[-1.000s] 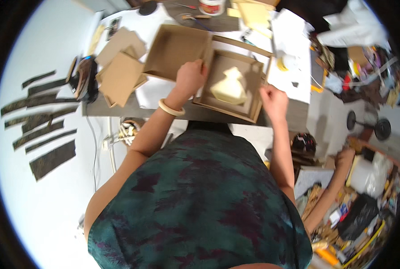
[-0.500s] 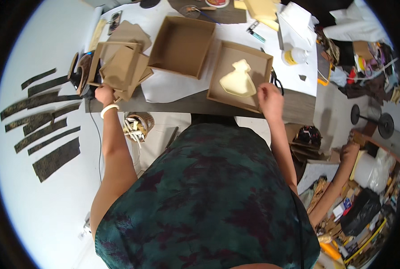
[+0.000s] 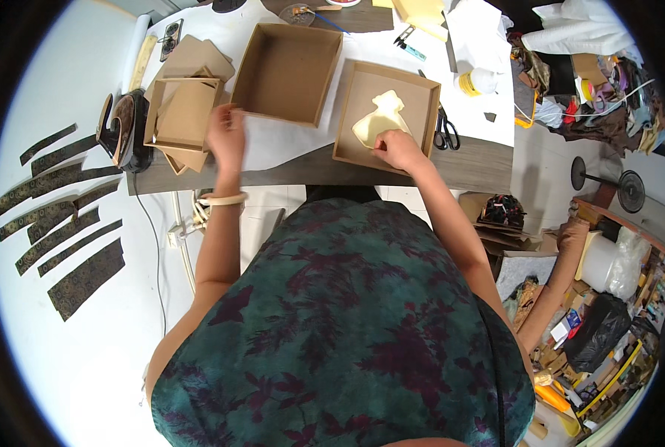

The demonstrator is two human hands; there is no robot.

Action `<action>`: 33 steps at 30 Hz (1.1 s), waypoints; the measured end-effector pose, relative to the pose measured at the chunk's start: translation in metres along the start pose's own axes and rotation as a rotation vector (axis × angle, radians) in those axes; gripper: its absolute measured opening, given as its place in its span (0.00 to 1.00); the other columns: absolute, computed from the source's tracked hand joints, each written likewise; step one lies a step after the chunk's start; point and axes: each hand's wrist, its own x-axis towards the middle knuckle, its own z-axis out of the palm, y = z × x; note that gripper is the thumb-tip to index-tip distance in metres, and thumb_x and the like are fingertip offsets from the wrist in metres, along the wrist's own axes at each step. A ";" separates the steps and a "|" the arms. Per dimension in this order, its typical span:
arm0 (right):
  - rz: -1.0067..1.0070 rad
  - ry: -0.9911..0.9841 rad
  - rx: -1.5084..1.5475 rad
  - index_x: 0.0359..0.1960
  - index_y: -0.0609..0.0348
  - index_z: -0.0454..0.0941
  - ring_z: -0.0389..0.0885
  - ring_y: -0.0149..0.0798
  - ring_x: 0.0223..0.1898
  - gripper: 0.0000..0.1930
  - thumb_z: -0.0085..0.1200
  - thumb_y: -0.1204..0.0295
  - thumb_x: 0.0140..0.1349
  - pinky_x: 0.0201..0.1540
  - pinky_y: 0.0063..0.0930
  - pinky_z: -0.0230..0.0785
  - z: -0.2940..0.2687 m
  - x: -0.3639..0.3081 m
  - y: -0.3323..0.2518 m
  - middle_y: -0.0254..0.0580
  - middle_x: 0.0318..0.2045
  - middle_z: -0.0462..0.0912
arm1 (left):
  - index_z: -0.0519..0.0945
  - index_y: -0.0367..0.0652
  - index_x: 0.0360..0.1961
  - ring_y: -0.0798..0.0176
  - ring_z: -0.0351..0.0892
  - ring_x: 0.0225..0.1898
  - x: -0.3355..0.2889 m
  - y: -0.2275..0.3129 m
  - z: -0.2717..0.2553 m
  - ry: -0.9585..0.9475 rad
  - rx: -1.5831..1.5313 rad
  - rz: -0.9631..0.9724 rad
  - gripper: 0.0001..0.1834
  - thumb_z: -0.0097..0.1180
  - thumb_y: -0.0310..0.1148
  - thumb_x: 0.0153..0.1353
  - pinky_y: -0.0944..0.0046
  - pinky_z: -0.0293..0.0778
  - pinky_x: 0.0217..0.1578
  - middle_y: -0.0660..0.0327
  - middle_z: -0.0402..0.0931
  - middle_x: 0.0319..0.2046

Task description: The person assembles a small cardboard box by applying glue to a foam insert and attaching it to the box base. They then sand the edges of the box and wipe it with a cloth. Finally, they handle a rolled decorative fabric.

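Note:
A shallow cardboard box (image 3: 347, 112) lies at the right of the table's front, with a pale yellow dress-shaped piece (image 3: 381, 119) inside. My right hand (image 3: 401, 151) reaches over the box's front rim. Its bent fingers are closed on the piece's lower right edge. My left hand (image 3: 227, 140) hovers off the right side of a small cardboard frame (image 3: 187, 147), blurred, with its fingers curled. That frame rests on loose cardboard sheets. Between the hands, farther back, stands a larger open cardboard box (image 3: 286, 74) with nothing in it.
An iron (image 3: 127, 134) stands at the table's left end, its cord hanging down. Black-handled scissors (image 3: 446, 132) lie right of the shallow box, and a plastic bottle (image 3: 478, 82) stands beyond. A utility knife (image 3: 411, 49) lies farther back. Patterned strips (image 3: 57, 190) are at the left.
My left hand has let go of the small cardboard frame and moved right. My right hand has come left from the shallow box's right rim onto the yellow piece.

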 end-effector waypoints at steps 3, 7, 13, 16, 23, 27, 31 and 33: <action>-0.055 0.040 0.010 0.34 0.56 0.85 0.86 0.52 0.42 0.11 0.72 0.65 0.55 0.49 0.44 0.77 0.003 0.002 -0.005 0.47 0.35 0.88 | 0.83 0.41 0.44 0.60 0.85 0.36 -0.055 0.052 0.064 -0.341 -0.092 -0.029 0.09 0.65 0.29 0.64 0.60 0.80 0.39 0.56 0.85 0.36; -0.136 0.113 0.019 0.35 0.58 0.83 0.86 0.52 0.38 0.13 0.74 0.68 0.52 0.44 0.42 0.77 0.017 0.005 0.001 0.49 0.34 0.87 | 0.81 0.39 0.46 0.56 0.87 0.38 -0.109 0.064 0.110 -0.575 0.066 -0.035 0.13 0.66 0.31 0.62 0.59 0.82 0.38 0.52 0.86 0.39; -0.086 -0.095 0.500 0.36 0.60 0.81 0.81 0.32 0.33 0.11 0.72 0.69 0.60 0.40 0.30 0.74 -0.008 0.004 0.018 0.36 0.30 0.84 | 0.80 0.34 0.47 0.51 0.88 0.39 -0.109 0.078 0.120 -0.543 -0.027 -0.082 0.15 0.65 0.32 0.64 0.55 0.82 0.38 0.49 0.85 0.38; -0.082 -0.099 0.701 0.36 0.61 0.81 0.77 0.24 0.33 0.09 0.69 0.71 0.64 0.39 0.24 0.72 -0.027 -0.007 0.004 0.29 0.29 0.83 | 0.79 0.34 0.51 0.58 0.87 0.36 -0.096 0.094 0.118 -0.493 -0.136 -0.203 0.15 0.63 0.31 0.68 0.61 0.81 0.35 0.51 0.86 0.36; -0.301 0.645 0.266 0.43 0.58 0.85 0.87 0.35 0.40 0.10 0.68 0.68 0.65 0.47 0.31 0.78 -0.089 -0.090 -0.079 0.40 0.38 0.90 | 0.74 0.42 0.62 0.78 0.73 0.30 -0.072 0.146 0.054 -0.492 -0.629 -0.330 0.21 0.59 0.25 0.70 0.74 0.68 0.33 0.68 0.80 0.29; 0.071 0.953 0.504 0.44 0.60 0.84 0.88 0.41 0.40 0.10 0.65 0.68 0.66 0.46 0.32 0.79 -0.086 -0.094 -0.018 0.44 0.37 0.89 | 0.75 0.44 0.63 0.78 0.70 0.33 -0.029 0.076 -0.016 -0.119 -0.656 -0.274 0.21 0.58 0.22 0.71 0.75 0.66 0.35 0.71 0.78 0.32; 0.312 0.791 0.260 0.49 0.60 0.81 0.86 0.48 0.40 0.15 0.63 0.66 0.65 0.45 0.45 0.78 -0.051 -0.084 0.029 0.49 0.43 0.86 | 0.76 0.43 0.53 0.71 0.76 0.31 0.021 -0.019 -0.076 0.418 -0.621 -0.500 0.14 0.57 0.19 0.68 0.65 0.77 0.30 0.67 0.77 0.32; 0.278 0.841 0.048 0.49 0.60 0.81 0.83 0.52 0.45 0.14 0.62 0.69 0.63 0.50 0.46 0.76 -0.031 -0.075 0.025 0.49 0.47 0.83 | 0.76 0.43 0.51 0.67 0.80 0.35 0.035 -0.095 -0.111 0.450 -0.622 -0.458 0.14 0.58 0.18 0.66 0.65 0.81 0.34 0.64 0.80 0.36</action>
